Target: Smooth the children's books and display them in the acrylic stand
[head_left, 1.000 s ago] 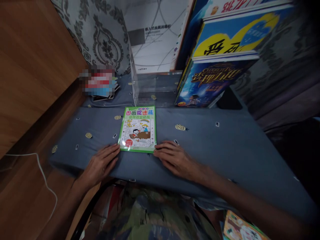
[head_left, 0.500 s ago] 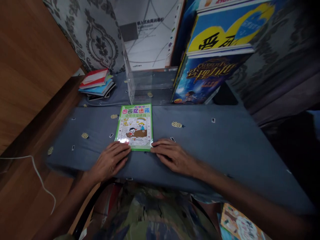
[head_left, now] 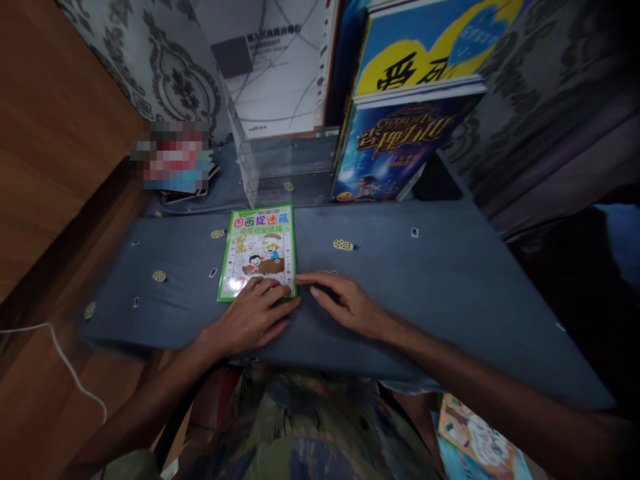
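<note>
A picture book [head_left: 257, 241] with a green border and a cartoon cover lies closed and flat on the cloth-covered table [head_left: 400, 287]. My left hand [head_left: 257, 312] rests across the book's lower right part, fingers stretched out and slightly bent, covering its bottom edge there. Close by, my right hand [head_left: 347, 303] has its index finger extended to the book's lower right edge, with the thumb held apart below. Neither hand is wrapped around the book.
Behind the book stands a clear acrylic rack [head_left: 290, 190]. Upright books [head_left: 400, 140] lean at its right, near a black object [head_left: 437, 179]. A partly blurred book stack [head_left: 177, 180] sits at the left. Below the table are more books [head_left: 475, 433] and a white cable [head_left: 70, 367].
My left hand has slid right, from the book's lower left to its lower right. The right hand stays by the right edge, its index finger now more extended. The view has shifted slightly.
</note>
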`<state>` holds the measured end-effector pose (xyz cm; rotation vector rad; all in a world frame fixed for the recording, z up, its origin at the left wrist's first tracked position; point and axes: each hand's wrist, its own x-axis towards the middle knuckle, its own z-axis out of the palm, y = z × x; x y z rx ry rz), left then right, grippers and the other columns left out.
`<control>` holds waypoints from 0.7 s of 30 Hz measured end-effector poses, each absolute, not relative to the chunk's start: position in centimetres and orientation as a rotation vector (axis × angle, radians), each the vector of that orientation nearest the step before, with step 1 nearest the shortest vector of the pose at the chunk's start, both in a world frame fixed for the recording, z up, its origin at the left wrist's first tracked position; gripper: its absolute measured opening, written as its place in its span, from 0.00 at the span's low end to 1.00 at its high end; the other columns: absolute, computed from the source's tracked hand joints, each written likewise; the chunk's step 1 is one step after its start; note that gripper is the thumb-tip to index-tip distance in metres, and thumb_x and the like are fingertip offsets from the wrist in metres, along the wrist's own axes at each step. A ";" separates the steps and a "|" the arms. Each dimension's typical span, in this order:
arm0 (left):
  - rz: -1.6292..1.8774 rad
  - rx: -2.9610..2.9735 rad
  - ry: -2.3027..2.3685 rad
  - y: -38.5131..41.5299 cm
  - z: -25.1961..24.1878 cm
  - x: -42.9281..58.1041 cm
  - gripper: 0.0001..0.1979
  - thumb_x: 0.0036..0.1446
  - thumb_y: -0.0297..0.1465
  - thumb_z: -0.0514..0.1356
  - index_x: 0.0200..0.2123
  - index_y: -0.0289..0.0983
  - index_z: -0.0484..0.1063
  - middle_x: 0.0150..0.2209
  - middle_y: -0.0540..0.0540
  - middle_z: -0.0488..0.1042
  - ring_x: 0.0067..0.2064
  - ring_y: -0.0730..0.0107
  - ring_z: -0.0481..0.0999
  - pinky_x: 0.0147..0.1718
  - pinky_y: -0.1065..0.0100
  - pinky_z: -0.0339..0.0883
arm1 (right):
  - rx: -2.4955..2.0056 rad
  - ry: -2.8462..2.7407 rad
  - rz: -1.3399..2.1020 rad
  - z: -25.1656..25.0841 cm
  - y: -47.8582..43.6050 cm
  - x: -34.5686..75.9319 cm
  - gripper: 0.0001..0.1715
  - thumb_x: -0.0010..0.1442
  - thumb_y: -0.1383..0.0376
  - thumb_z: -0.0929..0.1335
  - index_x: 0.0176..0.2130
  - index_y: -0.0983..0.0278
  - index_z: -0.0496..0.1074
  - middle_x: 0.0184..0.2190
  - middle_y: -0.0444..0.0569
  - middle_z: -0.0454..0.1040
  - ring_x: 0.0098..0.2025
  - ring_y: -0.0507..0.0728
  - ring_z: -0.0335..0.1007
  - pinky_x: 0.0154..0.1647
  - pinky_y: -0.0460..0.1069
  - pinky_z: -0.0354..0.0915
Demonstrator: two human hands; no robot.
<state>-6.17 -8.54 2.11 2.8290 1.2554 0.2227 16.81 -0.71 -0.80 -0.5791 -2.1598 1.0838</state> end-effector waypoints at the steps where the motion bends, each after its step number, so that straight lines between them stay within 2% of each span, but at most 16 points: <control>1: 0.226 2.825 1.254 -8.5 2.1 -6.2 0.18 0.67 0.33 0.55 0.58 0.39 0.69 0.52 0.42 0.74 0.55 0.55 0.69 0.53 0.52 0.65 | -0.566 -2.175 1.048 -0.8 -0.7 16.8 0.19 0.69 0.67 0.61 0.55 0.61 0.73 0.49 0.52 0.80 0.51 0.56 0.76 0.53 0.55 0.72; 10: 0.338 2.799 1.206 -7.3 3.0 -6.7 0.16 0.70 0.29 0.50 0.56 0.35 0.69 0.52 0.41 0.76 0.54 0.61 0.73 0.53 0.58 0.68 | -0.466 -2.277 0.765 -0.5 -0.9 16.6 0.20 0.68 0.69 0.62 0.57 0.61 0.70 0.47 0.54 0.79 0.51 0.59 0.73 0.53 0.59 0.71; 14: 0.345 2.812 1.207 -6.2 2.8 -7.0 0.17 0.69 0.28 0.50 0.57 0.35 0.69 0.55 0.40 0.75 0.59 0.59 0.71 0.57 0.55 0.65 | -0.428 -2.297 0.648 -0.2 -1.2 16.6 0.17 0.68 0.70 0.62 0.53 0.63 0.73 0.40 0.53 0.79 0.45 0.59 0.74 0.49 0.57 0.71; 21: 0.265 2.792 1.280 -2.2 2.5 -7.6 0.19 0.71 0.31 0.48 0.60 0.36 0.68 0.59 0.38 0.73 0.60 0.58 0.71 0.55 0.53 0.65 | -0.391 -2.406 0.649 0.4 -1.5 16.8 0.13 0.68 0.69 0.62 0.45 0.65 0.75 0.39 0.54 0.78 0.45 0.58 0.73 0.51 0.56 0.69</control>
